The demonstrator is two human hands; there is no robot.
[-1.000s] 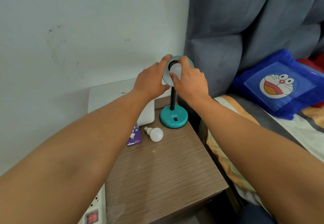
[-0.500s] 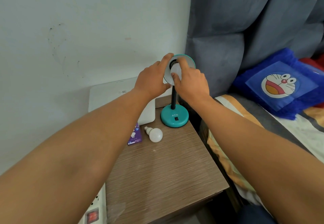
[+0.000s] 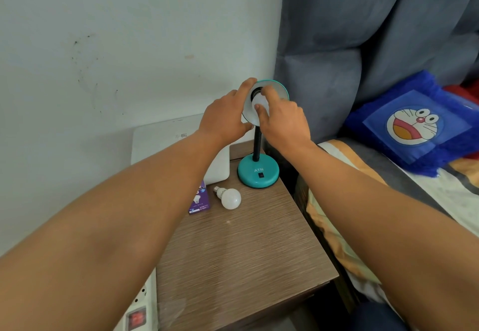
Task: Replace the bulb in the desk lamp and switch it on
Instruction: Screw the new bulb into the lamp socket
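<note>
A teal desk lamp stands at the back of the wooden bedside table (image 3: 241,258), its round base (image 3: 258,172) carrying a black switch (image 3: 261,174). The shade (image 3: 278,88) is tilted toward me. My left hand (image 3: 225,118) grips the shade's left rim. My right hand (image 3: 282,121) pinches a white bulb (image 3: 259,101) sitting in the socket, thumb and fingers around it. A second white bulb (image 3: 229,198) lies loose on the table beside a purple bulb box (image 3: 199,201).
A white flat device (image 3: 166,139) leans against the wall behind the table. A white power strip with a red switch (image 3: 137,317) lies at the lower left. A bed with a blue cartoon cushion (image 3: 414,126) lies close on the right, grey curtain behind.
My right hand's fingers have shifted around the bulb in the socket, thumb now lower. The left hand keeps its hold on the shade. The view drifted slightly.
</note>
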